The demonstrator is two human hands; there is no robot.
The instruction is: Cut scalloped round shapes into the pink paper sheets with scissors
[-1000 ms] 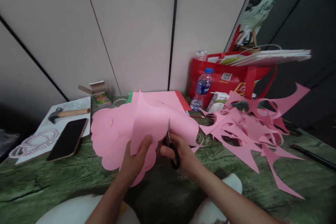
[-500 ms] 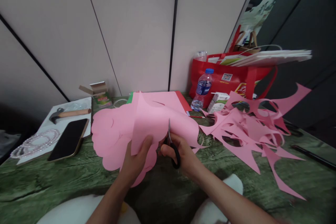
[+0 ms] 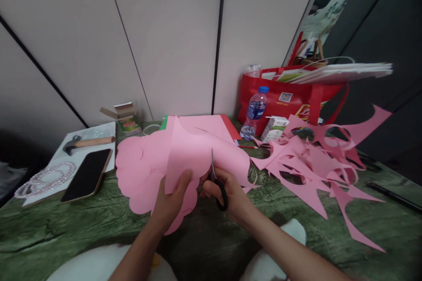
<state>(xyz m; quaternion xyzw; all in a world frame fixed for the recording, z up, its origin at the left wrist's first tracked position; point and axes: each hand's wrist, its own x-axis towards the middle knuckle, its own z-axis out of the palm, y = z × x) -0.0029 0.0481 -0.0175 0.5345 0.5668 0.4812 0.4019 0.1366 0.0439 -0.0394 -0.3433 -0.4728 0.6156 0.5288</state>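
Observation:
A sheet of pink paper (image 3: 193, 153) is gripped by its lower left part in my left hand (image 3: 173, 199), thumb on top. My right hand (image 3: 227, 191) is closed round the black handles of a pair of scissors (image 3: 221, 195). Their blades stand upright at the sheet, at a cut in its lower edge. Beneath and to the left of the sheet spreads a pile of rounded pink paper cutouts (image 3: 135, 169). More flat pink paper (image 3: 207, 122) lies behind, over red and green sheets.
Pink paper scraps (image 3: 306, 162) heap up at the right. Behind them are a water bottle (image 3: 255, 112), a small carton (image 3: 274, 128) and a red bag (image 3: 277, 92). On the left lie a phone (image 3: 87, 175), a hammer (image 3: 92, 142) and a beaded string (image 3: 46, 180).
Almost nothing differs. The scissors and both hands hold nearly the same place at the pink sheet, with only a slight shift of the whole view.

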